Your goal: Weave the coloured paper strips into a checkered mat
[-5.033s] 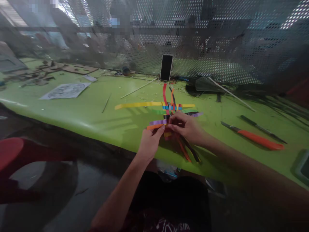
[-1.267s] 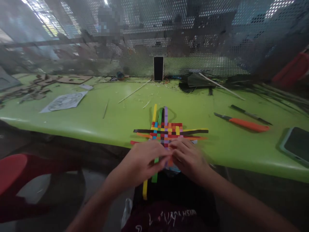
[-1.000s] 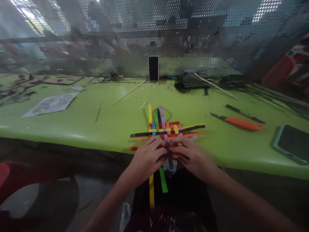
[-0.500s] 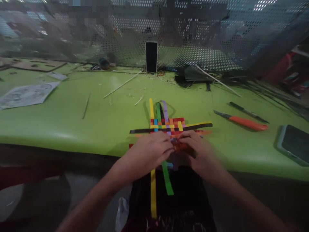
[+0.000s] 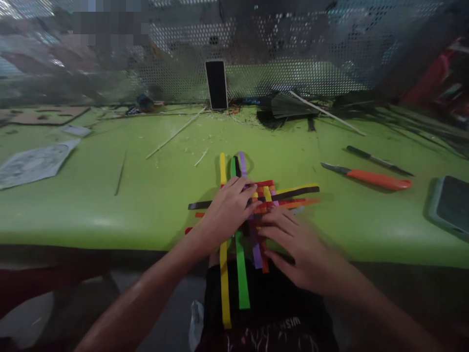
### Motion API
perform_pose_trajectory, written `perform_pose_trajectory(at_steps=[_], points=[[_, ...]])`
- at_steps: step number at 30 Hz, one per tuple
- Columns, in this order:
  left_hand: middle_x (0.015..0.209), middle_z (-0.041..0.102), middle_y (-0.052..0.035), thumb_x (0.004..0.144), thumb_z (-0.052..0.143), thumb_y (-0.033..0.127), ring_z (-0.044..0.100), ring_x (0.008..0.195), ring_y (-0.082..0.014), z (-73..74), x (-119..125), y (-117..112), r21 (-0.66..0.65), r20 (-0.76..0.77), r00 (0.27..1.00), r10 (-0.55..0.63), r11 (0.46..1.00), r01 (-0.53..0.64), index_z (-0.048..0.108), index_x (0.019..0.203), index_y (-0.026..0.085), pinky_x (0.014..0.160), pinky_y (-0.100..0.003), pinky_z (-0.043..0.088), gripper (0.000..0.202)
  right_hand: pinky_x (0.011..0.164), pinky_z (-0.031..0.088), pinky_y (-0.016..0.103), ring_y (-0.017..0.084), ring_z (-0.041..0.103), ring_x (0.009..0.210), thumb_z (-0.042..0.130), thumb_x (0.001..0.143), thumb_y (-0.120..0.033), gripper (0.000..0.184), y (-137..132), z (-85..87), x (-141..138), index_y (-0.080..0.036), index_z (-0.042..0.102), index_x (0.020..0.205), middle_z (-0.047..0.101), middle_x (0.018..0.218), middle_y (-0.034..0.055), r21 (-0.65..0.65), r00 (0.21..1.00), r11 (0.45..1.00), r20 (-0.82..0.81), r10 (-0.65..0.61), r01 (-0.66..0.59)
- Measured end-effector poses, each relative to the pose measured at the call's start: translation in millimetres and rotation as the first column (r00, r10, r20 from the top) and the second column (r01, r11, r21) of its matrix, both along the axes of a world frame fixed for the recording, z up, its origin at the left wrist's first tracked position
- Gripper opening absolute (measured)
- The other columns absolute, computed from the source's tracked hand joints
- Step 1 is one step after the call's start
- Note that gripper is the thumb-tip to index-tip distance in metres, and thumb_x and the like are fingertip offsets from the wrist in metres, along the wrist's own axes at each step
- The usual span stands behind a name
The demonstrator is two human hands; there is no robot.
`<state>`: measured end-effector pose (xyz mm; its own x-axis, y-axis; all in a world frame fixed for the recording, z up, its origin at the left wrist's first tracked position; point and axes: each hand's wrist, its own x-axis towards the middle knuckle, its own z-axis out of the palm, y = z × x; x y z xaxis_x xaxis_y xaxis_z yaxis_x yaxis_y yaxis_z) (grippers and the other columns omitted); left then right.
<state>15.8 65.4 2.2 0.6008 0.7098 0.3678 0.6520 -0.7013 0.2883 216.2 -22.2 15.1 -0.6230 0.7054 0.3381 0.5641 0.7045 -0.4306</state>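
Note:
A small woven mat of coloured strips lies at the table's front edge. My left hand is over its left part, fingers pressed together and gripping it; the fingertips hide part of the weave. My right hand is at the lower right of the mat with fingers apart, the fingertips close to a red strip; contact is unclear. A yellow strip, a green strip and a purple strip hang toward my lap. A black strip sticks out to the right.
On the right are a knife with an orange handle, a dark slim knife and a phone. Another phone leans upright against the perforated metal screen. A printed paper sheet lies left on the green table.
My left hand has moved up over the weave. The right hand has drawn away from it, and its fingers have spread. The red strip's lower end now shows beside the purple one.

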Motion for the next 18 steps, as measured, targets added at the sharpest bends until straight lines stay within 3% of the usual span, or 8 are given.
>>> perform_pose_trajectory(at_steps=[3,10,18], points=[[0.124,0.062,-0.0136,0.100,0.062,0.027,0.053,0.122,-0.0291,-1.0,0,-1,0.001,0.019,1.000,0.015,1.000,-0.015,0.064,0.125,0.011,0.106,-0.049,0.050,0.030,0.110,0.049,0.051,0.029,0.054,0.125,0.061,0.094,-0.017,0.031,-4,0.0,3,-0.015,0.059,0.125,0.063,0.127,0.0135,-0.002,0.999,1.000,0.041,-0.010,0.010],[0.124,0.057,-0.0175,0.102,0.057,0.029,0.049,0.123,-0.0323,5.0,3,-6,0.060,-0.052,0.997,0.058,0.997,-0.054,0.063,0.126,0.009,0.103,-0.051,0.050,0.032,0.109,0.051,0.052,0.028,0.054,0.123,0.063,0.094,-0.019,0.024,-3,-4.0,5,-0.016,0.059,0.117,0.062,0.126,0.0126,-0.003,1.000,1.000,0.016,0.006,-0.006],[0.121,0.064,-0.0116,0.095,0.069,0.037,0.052,0.116,-0.0303,10.2,-2,10,-0.050,-0.073,0.995,0.068,0.996,-0.072,0.065,0.130,0.015,0.101,-0.047,0.050,0.041,0.104,0.054,0.056,0.030,0.056,0.118,0.063,0.092,-0.017,0.022,-2,-8.7,2,-0.017,0.060,0.114,0.064,0.122,0.0124,0.044,1.000,0.999,0.010,-0.018,0.017]])
